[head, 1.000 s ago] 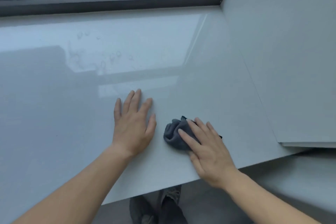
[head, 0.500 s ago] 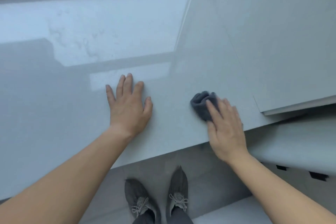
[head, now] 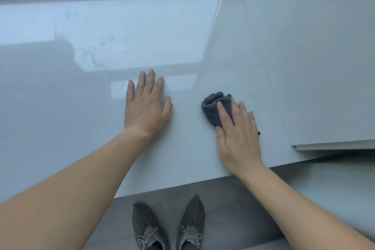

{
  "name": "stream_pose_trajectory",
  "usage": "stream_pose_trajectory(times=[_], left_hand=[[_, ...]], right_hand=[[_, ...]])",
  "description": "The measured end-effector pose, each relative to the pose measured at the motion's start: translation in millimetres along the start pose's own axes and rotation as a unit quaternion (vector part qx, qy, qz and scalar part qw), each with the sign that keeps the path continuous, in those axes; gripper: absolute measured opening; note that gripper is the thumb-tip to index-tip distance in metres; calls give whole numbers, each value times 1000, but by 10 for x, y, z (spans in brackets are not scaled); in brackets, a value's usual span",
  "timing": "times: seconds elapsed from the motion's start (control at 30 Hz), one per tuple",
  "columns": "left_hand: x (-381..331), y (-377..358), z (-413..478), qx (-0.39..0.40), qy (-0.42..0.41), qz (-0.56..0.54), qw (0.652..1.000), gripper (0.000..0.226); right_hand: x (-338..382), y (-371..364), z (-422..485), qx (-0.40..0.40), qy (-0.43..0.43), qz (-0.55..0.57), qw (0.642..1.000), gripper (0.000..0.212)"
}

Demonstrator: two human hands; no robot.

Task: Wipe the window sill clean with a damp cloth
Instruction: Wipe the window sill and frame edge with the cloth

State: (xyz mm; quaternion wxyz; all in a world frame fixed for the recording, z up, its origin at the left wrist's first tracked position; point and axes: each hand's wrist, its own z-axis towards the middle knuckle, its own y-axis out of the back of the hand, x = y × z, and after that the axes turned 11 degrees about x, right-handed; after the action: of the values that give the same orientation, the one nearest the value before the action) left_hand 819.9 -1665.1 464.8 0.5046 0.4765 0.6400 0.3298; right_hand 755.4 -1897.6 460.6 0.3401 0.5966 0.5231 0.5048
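While our right hand [head: 237, 134] presses flat, uncurled, on the bunched grey cloth [head: 215, 107] at the window sill [head: 182, 148] front right, left hand [head: 147, 105] flat and empty beside it, we judge smudges [head: 97, 50] lie up-left of the cloth, nearer the left hand.

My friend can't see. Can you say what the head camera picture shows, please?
A person's right hand presses a crumpled dark grey cloth onto a glossy pale grey window sill, while the left hand rests flat on the sill nearby. Faint smudges mark the sill farther back, and grey lace-up shoes show below.
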Motion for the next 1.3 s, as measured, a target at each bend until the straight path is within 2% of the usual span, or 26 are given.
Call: stream_pose_trajectory(times=[0.07, 0.1, 0.13, 0.23, 0.3, 0.33, 0.43, 0.47, 0.53, 0.6, 0.7, 0.77, 0.83, 0.9, 0.93, 1.1, 1.17, 1.23, 1.3], left_hand=[[1, -15, -12, -5, 1, 6, 1000, 62], [-3, -16, -19, -6, 1, 6, 1000, 63], [-8, -19, -20, -6, 1, 6, 1000, 65], [-24, -24, -9, -6, 6, 14, 1000, 67], [-34, -29, 0, -8, 7, 17, 1000, 66], [-32, -33, 2, -8, 7, 16, 1000, 66], [-26, -25, 4, -8, 8, 10, 1000, 66], [-22, -12, 9, -11, 9, 10, 1000, 65], [-14, 38, 47, -23, 7, 11, 1000, 60], [16, 119, 128, -44, -1, 3, 999, 49], [94, 253, 384, -64, -22, -11, 998, 43], [135, 347, 636, -67, -28, -18, 997, 43], [150, 447, 917, -57, -31, -20, 998, 46], [163, 538, 1197, -45, -39, -13, 998, 46], [172, 580, 1331, -41, -42, -6, 998, 46], [230, 678, 1931, -2, -50, 40, 998, 53], [254, 664, 2058, 12, -38, 49, 998, 58], [277, 639, 2087, 9, -32, 52, 998, 60], [282, 632, 2067, 4, -37, 50, 998, 62]], right_hand=[[-37, 11, -27, 35, 104, -23, 994, 59], [-126, 68, 77, 39, 116, -27, 992, 59], [-228, 125, 246, 29, 94, -26, 995, 59], [-339, 296, 867, -22, -71, 20, 997, 57], [-174, 298, 1055, -49, -109, 25, 993, 58], [-64, 272, 1051, -48, -81, 20, 995, 58], [63, 224, 897, 17, 73, -7, 997, 59], [14, 265, 921, 32, 97, -16, 995, 59], [-135, 353, 1175, 16, 66, -15, 998, 58], [-187, 428, 1471, -8, -13, -3, 1000, 56], [24, 397, 1659, -42, -68, 15, 997, 58], [184, 319, 1578, -36, -15, 2, 999, 59], [212, 311, 1513, 3, 66, -25, 997, 59], [105, 416, 1683, 34, 101, -33, 994, 60], [29, 479, 1851, 36, 86, -33, 995, 60], [54, 741, 2810, -27, -109, 18, 994, 58], [296, 679, 2870, -27, -69, 6, 997, 58], [440, 611, 2802, -2, 53, -25, 998, 57], [374, 677, 2832, 39, 127, -39, 990, 59]])
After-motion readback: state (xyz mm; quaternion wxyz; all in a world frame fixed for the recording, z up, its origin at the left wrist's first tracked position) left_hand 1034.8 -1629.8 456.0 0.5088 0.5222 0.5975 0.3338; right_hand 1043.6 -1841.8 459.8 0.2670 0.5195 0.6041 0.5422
